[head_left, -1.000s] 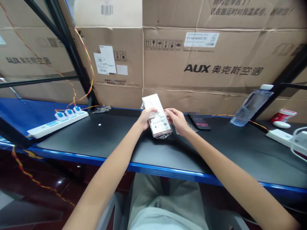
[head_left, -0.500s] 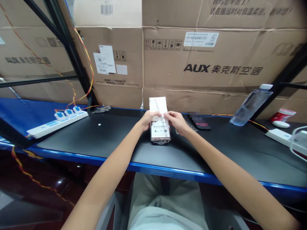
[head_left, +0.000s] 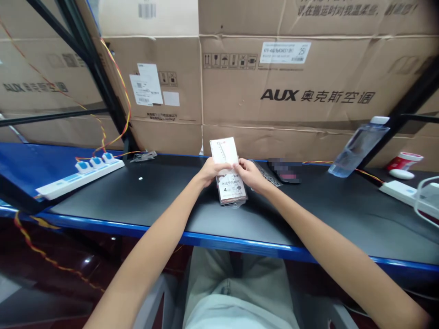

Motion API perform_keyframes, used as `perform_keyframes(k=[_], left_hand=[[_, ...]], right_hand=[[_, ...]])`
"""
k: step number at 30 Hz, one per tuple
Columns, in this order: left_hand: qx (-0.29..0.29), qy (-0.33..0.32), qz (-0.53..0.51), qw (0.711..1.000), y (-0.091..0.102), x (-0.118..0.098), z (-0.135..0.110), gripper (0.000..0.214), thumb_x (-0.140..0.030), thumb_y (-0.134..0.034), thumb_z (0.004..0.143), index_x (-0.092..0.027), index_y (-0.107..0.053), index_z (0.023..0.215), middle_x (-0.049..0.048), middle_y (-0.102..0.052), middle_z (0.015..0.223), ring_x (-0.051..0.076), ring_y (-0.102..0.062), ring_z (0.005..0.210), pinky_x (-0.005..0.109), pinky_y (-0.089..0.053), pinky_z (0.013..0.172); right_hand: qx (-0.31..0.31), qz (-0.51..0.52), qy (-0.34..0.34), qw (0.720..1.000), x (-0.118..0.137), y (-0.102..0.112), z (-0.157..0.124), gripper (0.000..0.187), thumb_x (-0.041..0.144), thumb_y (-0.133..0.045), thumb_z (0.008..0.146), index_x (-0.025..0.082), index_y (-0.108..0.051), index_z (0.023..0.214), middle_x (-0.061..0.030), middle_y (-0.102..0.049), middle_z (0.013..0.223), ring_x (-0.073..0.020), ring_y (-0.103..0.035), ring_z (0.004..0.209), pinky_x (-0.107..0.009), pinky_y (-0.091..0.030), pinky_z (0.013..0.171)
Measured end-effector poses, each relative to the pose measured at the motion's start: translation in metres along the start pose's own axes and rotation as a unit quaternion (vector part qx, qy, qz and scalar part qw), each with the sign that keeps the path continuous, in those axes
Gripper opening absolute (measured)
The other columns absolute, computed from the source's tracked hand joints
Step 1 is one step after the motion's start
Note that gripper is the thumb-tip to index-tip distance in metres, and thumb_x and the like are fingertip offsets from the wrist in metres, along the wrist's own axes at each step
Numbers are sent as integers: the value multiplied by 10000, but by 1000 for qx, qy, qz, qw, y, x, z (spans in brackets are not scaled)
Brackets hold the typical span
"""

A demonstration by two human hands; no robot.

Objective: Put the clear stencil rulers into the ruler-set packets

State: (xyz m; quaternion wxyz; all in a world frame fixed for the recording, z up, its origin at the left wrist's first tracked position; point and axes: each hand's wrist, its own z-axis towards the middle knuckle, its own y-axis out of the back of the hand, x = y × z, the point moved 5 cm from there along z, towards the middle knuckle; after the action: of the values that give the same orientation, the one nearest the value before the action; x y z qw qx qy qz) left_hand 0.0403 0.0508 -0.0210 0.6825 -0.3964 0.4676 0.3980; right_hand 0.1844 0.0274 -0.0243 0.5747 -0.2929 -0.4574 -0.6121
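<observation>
A white ruler set packet point(head_left: 231, 186) with a printed ruler and black lettering is held between both hands above the middle of the table. It tilts slightly, its top leaning left, and clear plastic film shows at its lower end. My left hand point(head_left: 207, 172) grips the left edge, thumb across the front. On the opposite edge, my right hand point(head_left: 251, 175) is closed, its thumb pressing the front near the middle. The fingers behind the packet are hidden. Just beyond my right hand lies a flat grey perforated piece point(head_left: 266, 173), partly covered by that hand.
A dark, partly blurred-out object point(head_left: 291, 177) lies right of centre. Farther right are a clear bottle point(head_left: 358, 148), a red-and-white tub point(head_left: 405, 161) and a power strip point(head_left: 399, 193). Another power strip point(head_left: 80, 178) and crumpled clear plastic point(head_left: 144, 156) are left. Cardboard boxes point(head_left: 240, 109) stand behind.
The packet has turned slightly, its top going left and its lower end right. Both hands keep hold, and more of the grey perforated piece shows. The whole view has shifted a little.
</observation>
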Motion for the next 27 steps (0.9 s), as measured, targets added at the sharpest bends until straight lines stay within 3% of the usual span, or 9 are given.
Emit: perform_keyframes(k=[13,20,23,27], left_hand=[[-31,11,4,999,-2,-3,-2,398,-118,-829,551,-131,-754,942,100,-770,1007,262,-707,889,366,-544,820],[-19,64,8,998,-3,-1,-1,263,-203,-812,589,-129,-719,824,104,-747,793,240,-696,693,402,-561,734],[-56,69,35,995,10,-1,5,229,-176,-777,580,-145,-704,795,94,-741,773,246,-694,681,393,-564,697],[-159,65,119,978,51,-4,10,125,-136,-712,568,-167,-652,673,57,-682,639,251,-682,647,351,-540,641]], right_hand=[[-15,10,1,1000,-1,-1,1,270,475,-640,826,205,-619,829,-27,-695,771,-187,-633,691,-291,-522,586],[-96,5,-3,995,-10,9,5,378,588,-582,852,210,-590,850,-39,-702,773,-198,-667,710,-314,-558,627],[-128,-32,-3,991,-13,21,10,373,570,-511,899,205,-586,886,-50,-701,770,-189,-670,687,-331,-568,646],[-154,-140,10,978,-13,42,11,207,397,-585,846,197,-617,891,-59,-707,819,-197,-668,722,-368,-557,728]])
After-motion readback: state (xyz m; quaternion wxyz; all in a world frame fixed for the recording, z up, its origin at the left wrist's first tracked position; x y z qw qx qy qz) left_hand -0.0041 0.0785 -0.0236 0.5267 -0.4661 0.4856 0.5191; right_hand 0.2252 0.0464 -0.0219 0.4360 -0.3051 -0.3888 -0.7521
